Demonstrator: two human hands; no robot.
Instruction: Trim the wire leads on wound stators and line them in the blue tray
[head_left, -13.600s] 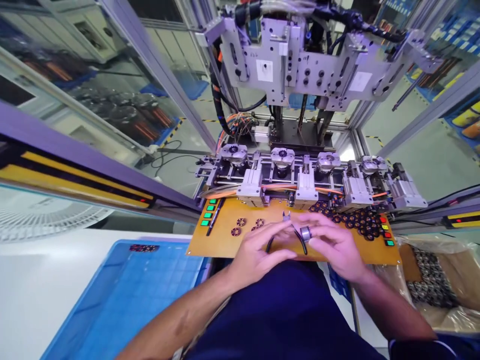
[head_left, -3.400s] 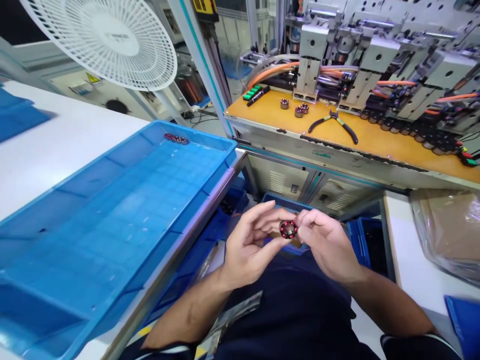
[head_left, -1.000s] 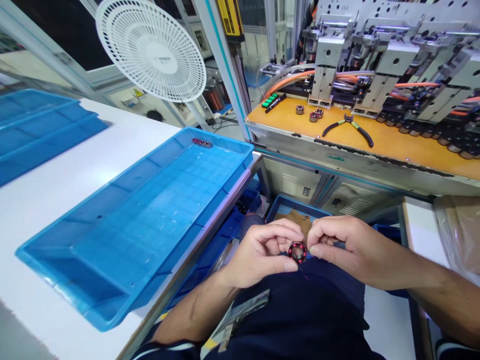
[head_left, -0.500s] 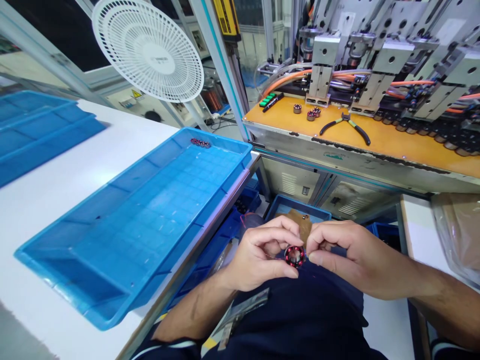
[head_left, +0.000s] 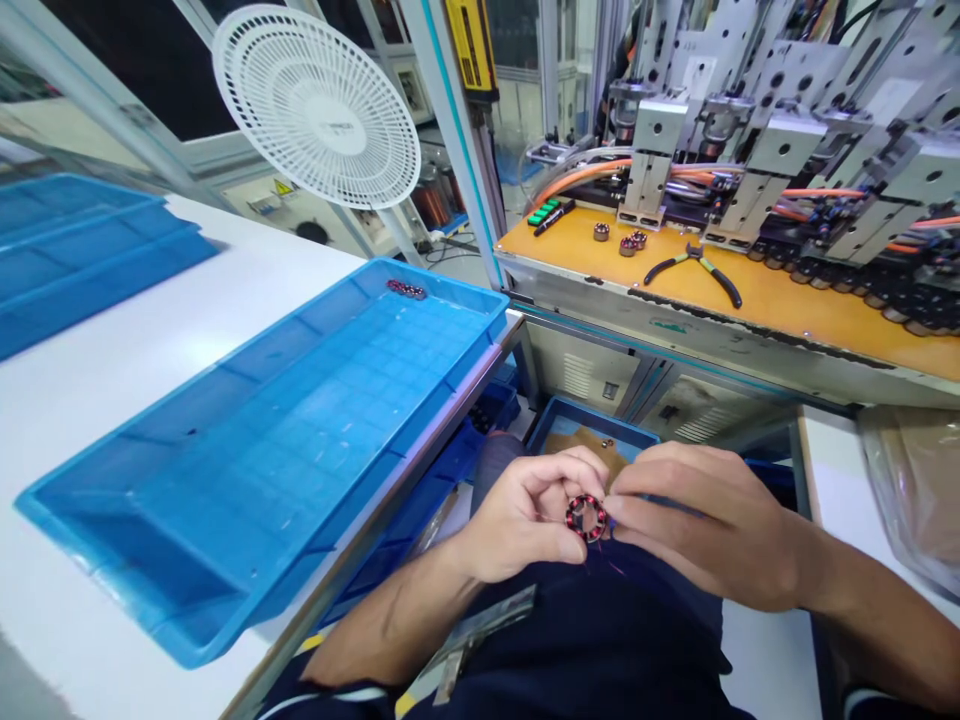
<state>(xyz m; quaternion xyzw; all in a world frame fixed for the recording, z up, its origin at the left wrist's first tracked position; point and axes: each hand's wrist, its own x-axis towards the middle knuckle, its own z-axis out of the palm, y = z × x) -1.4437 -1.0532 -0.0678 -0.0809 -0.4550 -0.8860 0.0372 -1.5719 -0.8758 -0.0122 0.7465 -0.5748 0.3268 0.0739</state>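
Note:
A small ring-shaped motor stator (head_left: 576, 528) with dark teeth and red windings sits between the thumb and fingers of my left hand (head_left: 525, 515), its open face turned up towards me. At the ring's right edge, the closed fingertips of my right hand (head_left: 697, 520) meet it; whatever they pinch is too small to make out. Thin wire ends (head_left: 615, 566) hang just below the stator. Both hands are above my lap, over dark clothing.
On my left, a long blue tray (head_left: 277, 440) holds a short row of stators (head_left: 406, 289). Pliers (head_left: 695, 254), loose stators (head_left: 627, 245) and a marker (head_left: 555, 217) lie on the orange machine ledge. A fan (head_left: 330, 125) stands behind; a low blue bin (head_left: 540, 430) is beyond my hands.
The stator has turned slightly in my left hand. My right hand's fingers have shifted over its right edge, and thin wire ends now show below. The view has tilted a little.

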